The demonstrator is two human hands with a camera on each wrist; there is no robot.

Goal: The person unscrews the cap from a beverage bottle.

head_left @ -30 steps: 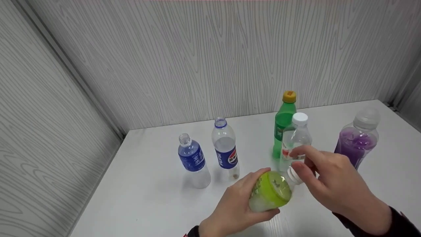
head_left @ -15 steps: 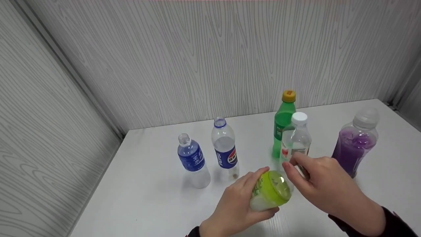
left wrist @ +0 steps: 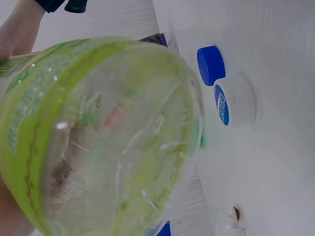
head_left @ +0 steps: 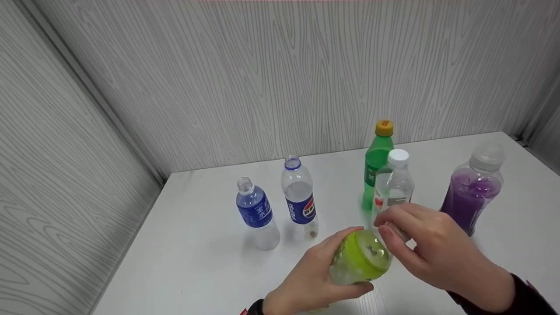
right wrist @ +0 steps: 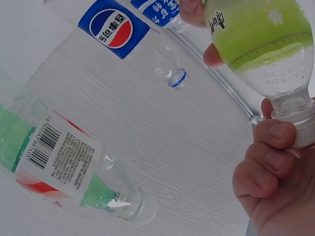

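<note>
My left hand (head_left: 306,275) grips a clear plastic bottle with a lime-green label (head_left: 355,261), tilted with its neck toward the right. At the neck, my right hand (head_left: 442,251) pinches the white bottle cap (right wrist: 306,129) between thumb and curled fingers. The cap sits on the bottle's mouth in the right wrist view, and the hand mostly covers it in the head view. Just behind the right hand stands a clear bottle with a white cap (head_left: 398,158). The labelled bottle's base fills much of the left wrist view.
Two uncapped bottles, one blue-labelled (head_left: 256,210) and one Pepsi (head_left: 301,210), stand left of centre. A green bottle with a yellow cap (head_left: 379,157) is behind; a purple-filled bottle (head_left: 472,190) is right. A blue cap (left wrist: 210,65) and a white cap (left wrist: 238,101) lie on the table.
My right hand's raised fingers have come down and left onto the cap, curling around it. The left hand and its bottle have shifted only slightly; the standing bottles stay put.
</note>
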